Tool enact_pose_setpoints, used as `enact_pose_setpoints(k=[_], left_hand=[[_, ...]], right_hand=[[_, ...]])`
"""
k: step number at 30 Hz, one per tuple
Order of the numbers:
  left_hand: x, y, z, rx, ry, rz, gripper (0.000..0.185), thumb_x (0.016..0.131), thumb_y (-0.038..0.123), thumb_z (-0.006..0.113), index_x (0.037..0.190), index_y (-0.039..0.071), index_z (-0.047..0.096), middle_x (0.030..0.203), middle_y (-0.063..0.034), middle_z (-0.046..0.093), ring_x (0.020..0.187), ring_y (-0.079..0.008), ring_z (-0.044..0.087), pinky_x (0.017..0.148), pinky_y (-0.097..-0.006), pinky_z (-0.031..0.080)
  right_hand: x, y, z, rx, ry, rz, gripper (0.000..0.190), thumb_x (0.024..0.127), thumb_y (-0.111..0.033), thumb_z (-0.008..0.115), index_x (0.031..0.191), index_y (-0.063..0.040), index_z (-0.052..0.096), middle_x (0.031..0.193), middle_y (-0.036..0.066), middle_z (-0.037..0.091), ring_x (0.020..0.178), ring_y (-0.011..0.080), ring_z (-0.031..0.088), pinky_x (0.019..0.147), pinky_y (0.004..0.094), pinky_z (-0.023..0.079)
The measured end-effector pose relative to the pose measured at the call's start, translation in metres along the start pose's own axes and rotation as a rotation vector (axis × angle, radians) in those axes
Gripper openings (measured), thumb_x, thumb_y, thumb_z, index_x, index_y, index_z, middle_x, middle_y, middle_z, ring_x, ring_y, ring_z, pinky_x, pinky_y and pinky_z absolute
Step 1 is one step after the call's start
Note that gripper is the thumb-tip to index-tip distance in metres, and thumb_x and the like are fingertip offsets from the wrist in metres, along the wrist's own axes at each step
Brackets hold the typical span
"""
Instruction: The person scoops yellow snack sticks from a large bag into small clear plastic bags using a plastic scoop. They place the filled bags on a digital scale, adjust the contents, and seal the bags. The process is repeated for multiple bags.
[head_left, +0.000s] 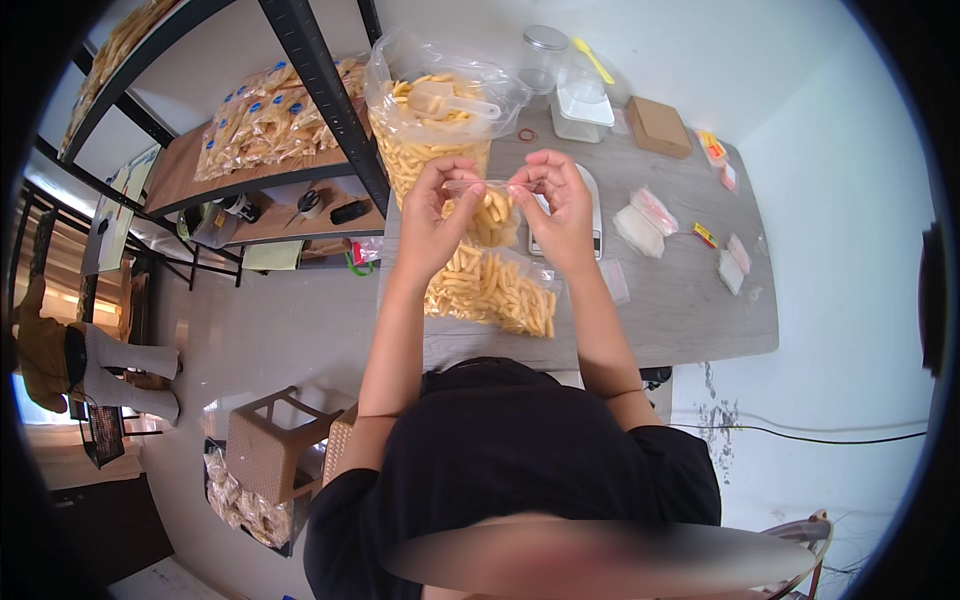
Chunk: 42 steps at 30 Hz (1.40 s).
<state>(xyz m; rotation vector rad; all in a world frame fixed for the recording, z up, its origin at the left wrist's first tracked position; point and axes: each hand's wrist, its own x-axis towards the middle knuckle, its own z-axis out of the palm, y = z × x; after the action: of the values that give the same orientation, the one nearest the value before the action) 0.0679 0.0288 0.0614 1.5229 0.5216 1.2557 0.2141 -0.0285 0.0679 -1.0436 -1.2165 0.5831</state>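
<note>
A small clear plastic bag of yellow finger-shaped snacks (495, 214) hangs between my hands, held by its top edge. My left hand (444, 202) pinches the left end of that edge, my right hand (551, 199) the right end. Below it on the table lie filled snack bags (517, 296). Partly behind my right hand is a white kitchen scale (589, 199). Beyond my left hand stands a large open plastic bag of the same snacks (394, 154), with a translucent scoop (450, 103) on top.
The grey table (675, 315) also bears a lidded jar (544, 60), a white container (581, 116), a cardboard box (658, 126) and packs of empty bags (641, 229). Shelves with packed snacks (262, 120) stand left. A brown plastic stool (262, 450) is on the floor; another person (112, 367) stands far left.
</note>
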Motion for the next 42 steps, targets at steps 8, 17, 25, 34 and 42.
enact_pose_setpoints(k=[8,17,25,34,42], left_hand=[[-0.003,0.000,-0.003,-0.017,0.054,-0.029,0.029,0.082,0.000,0.064,0.109,-0.003,0.053,0.088,-0.0064,0.064,0.083,-0.0104,0.060,0.076,-0.0239,0.047],[-0.004,0.005,-0.008,0.143,0.081,-0.063,0.033,0.079,0.003,0.067,0.108,-0.004,0.053,0.085,-0.0085,0.066,0.083,-0.0121,0.063,0.079,-0.0254,0.049],[-0.005,0.013,-0.009,0.277,-0.054,0.038,0.058,0.079,0.002,0.067,0.130,-0.003,0.039,0.086,-0.0077,0.065,0.086,-0.0137,0.062,0.082,-0.0292,0.048],[-0.011,0.024,-0.011,0.522,-0.142,0.001,0.054,0.078,0.005,0.067,0.127,-0.002,0.045,0.084,-0.0096,0.067,0.086,-0.0171,0.065,0.082,-0.0302,0.048],[-0.011,0.030,-0.023,0.583,-0.205,-0.011,0.051,0.081,0.005,0.065,0.127,0.000,0.044,0.083,-0.0109,0.065,0.084,-0.0212,0.064,0.081,-0.0328,0.047]], right_hand=[[0.001,0.004,0.008,-0.019,-0.017,0.018,0.045,0.080,0.006,0.062,0.120,0.000,0.042,0.086,0.007,0.061,0.082,0.0111,0.058,0.077,0.0254,0.046],[0.001,0.008,0.009,-0.095,-0.013,-0.011,0.040,0.079,0.007,0.062,0.114,-0.001,0.042,0.083,0.007,0.062,0.081,0.0109,0.059,0.077,0.0256,0.046],[0.000,0.001,0.005,-0.136,-0.116,-0.018,0.041,0.078,0.006,0.063,0.113,-0.001,0.043,0.082,0.007,0.063,0.080,0.0122,0.060,0.077,0.0274,0.046],[-0.005,-0.007,0.007,-0.292,-0.171,-0.040,0.035,0.075,0.001,0.067,0.106,-0.001,0.050,0.078,0.007,0.067,0.077,0.0134,0.063,0.076,0.0273,0.046],[0.007,-0.017,-0.007,-0.391,-0.241,-0.038,0.031,0.073,0.000,0.069,0.100,-0.001,0.053,0.076,0.006,0.068,0.075,0.0110,0.063,0.079,0.0272,0.045]])
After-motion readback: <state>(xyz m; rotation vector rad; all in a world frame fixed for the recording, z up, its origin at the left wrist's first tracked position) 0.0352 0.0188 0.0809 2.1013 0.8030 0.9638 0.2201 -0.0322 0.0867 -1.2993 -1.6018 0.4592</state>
